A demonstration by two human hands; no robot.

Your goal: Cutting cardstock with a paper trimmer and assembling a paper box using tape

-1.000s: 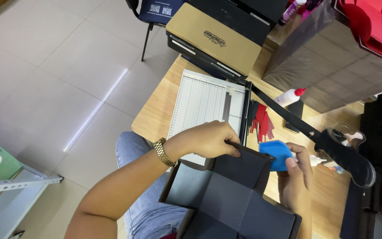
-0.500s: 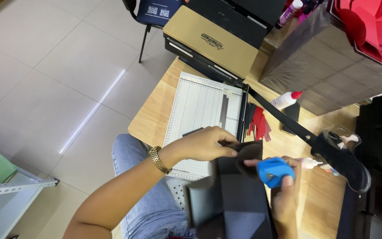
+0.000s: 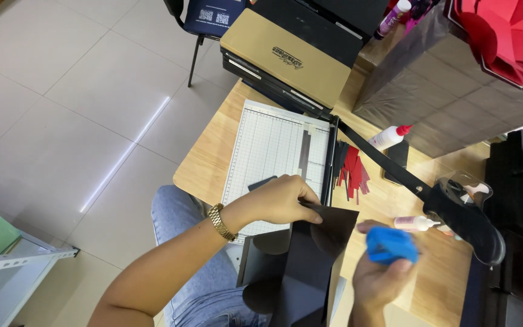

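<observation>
The black card (image 3: pixel 319 242) stands folded over the near edge of the paper trimmer (image 3: pixel 273 157), its upper flap tilted up just below the trimmer's gridded bed. The left hand (image 3: pixel 282 200) pinches the flap's top corner between thumb and fingers, the grip closed tight on the card. The right hand (image 3: pixel 376 281), just right of the card and well below the trimmer's raised blade arm (image 3: pixel 419 194), is wrapped around a blue block (image 3: pixel 391 245); it is blurred, so I cannot tell exactly how the fingers sit on it, only that they are curled shut around it. Red paper strips (image 3: pixel 352 169) lie just right of the trimmer's cutting edge, with a glue bottle (image 3: pixel 388 136) beyond them and a second bottle (image 3: pixel 416 224) beside the blade handle, all on the wooden worktop (image 3: pixel 210 157). To my eye the risks are these: the card is held by one corner only, so a hard press with the block could twist it and leave a crooked crease; and the lifted blade arm hangs close to the right hand, where a careless sweep might knock it.
</observation>
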